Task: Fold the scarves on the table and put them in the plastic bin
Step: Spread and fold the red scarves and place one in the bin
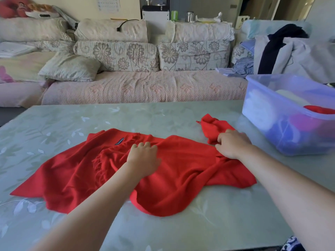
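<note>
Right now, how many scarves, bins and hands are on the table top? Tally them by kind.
Scarves: 1, the red scarf, spread out unfolded
Bins: 1, the plastic bin, at the right
Hands: 2, the left hand and the right hand, both on the red scarf
Total: 4

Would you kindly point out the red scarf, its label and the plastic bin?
red scarf [181, 171], head view, flat middle cloth.
label [119, 141], head view, its centre.
plastic bin [257, 105], head view, left wall.
</note>
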Action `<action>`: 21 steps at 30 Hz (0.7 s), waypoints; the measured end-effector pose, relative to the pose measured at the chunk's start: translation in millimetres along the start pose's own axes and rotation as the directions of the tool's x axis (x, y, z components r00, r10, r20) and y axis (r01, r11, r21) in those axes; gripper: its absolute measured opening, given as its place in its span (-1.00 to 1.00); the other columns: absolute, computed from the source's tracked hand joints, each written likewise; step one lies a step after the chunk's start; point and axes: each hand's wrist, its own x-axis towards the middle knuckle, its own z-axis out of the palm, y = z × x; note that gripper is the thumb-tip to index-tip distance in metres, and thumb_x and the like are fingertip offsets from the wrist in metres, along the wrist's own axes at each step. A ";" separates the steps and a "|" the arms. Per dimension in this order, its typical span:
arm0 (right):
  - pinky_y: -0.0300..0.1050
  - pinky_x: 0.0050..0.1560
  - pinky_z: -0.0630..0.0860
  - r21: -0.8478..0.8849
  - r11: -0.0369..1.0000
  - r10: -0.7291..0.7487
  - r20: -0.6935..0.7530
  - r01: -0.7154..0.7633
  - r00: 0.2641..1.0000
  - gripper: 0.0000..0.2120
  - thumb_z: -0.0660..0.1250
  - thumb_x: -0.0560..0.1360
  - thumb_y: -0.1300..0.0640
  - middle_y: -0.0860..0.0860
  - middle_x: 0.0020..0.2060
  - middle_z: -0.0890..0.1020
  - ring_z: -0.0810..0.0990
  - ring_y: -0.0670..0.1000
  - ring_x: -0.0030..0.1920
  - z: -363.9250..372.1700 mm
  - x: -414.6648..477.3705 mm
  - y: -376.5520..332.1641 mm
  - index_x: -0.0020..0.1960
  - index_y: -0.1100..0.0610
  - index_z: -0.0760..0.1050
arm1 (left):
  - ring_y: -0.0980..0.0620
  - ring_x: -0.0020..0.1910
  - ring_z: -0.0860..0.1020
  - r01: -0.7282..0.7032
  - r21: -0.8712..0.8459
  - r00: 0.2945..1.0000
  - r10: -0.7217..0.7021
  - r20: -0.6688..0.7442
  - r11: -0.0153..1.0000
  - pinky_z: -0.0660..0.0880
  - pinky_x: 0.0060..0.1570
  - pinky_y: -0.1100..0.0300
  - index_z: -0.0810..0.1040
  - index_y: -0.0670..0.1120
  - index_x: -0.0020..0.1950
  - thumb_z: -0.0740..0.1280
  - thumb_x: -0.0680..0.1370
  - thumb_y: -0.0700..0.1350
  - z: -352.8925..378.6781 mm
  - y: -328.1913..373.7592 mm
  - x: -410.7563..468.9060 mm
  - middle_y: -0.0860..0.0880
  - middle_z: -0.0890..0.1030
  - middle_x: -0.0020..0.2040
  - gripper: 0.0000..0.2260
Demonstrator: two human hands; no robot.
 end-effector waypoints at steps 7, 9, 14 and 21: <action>-0.21 0.01 0.50 0.371 0.880 -0.351 0.088 0.297 0.932 -0.65 0.22 0.38 0.29 -0.16 -0.09 0.66 0.60 -0.07 0.01 -4.9 -10.6 4.5 -0.18 -0.14 0.61 | 0.08 -0.14 0.48 -0.391 -0.530 0.920 0.305 -0.246 0.753 0.48 -0.03 0.04 0.52 0.02 -0.04 0.37 0.49 -0.02 -18.2 69.1 8.4 0.07 0.53 -0.11 -0.90; -0.21 0.09 0.48 0.282 0.896 -0.401 0.182 0.343 0.898 -0.60 0.23 0.38 0.27 -0.17 0.03 0.65 0.58 -0.10 0.08 -9.1 -18.6 9.1 -0.02 -0.15 0.65 | 0.12 -0.17 0.47 -0.425 -0.508 0.904 0.371 -0.211 0.749 0.49 -0.07 0.09 0.51 0.08 -0.12 0.40 0.45 0.15 -19.5 83.5 3.7 0.12 0.54 -0.14 -0.82; -0.09 0.13 0.52 0.105 0.918 -0.391 0.097 0.382 0.915 -0.66 0.30 0.40 0.20 -0.16 0.08 0.63 0.58 -0.02 0.16 -10.0 -28.0 28.2 0.04 -0.15 0.66 | 0.02 -0.09 0.54 -0.450 -0.275 0.893 0.431 -0.128 0.850 0.46 -0.15 0.16 0.48 0.07 0.07 0.45 0.32 0.25 -10.2 108.9 -13.1 0.09 0.52 -0.02 -0.56; -0.09 0.28 0.41 0.158 0.885 -0.419 -0.139 0.438 0.897 -0.81 0.34 0.57 0.03 -0.15 0.07 0.70 0.59 -0.03 0.17 -21.0 -43.2 50.3 0.10 -0.06 0.70 | -0.09 -0.08 0.57 -0.393 -0.391 0.915 0.312 -0.255 0.832 0.44 -0.19 0.18 0.57 0.02 -0.19 0.20 0.32 -0.15 -22.1 102.7 -10.1 0.04 0.61 -0.16 -0.81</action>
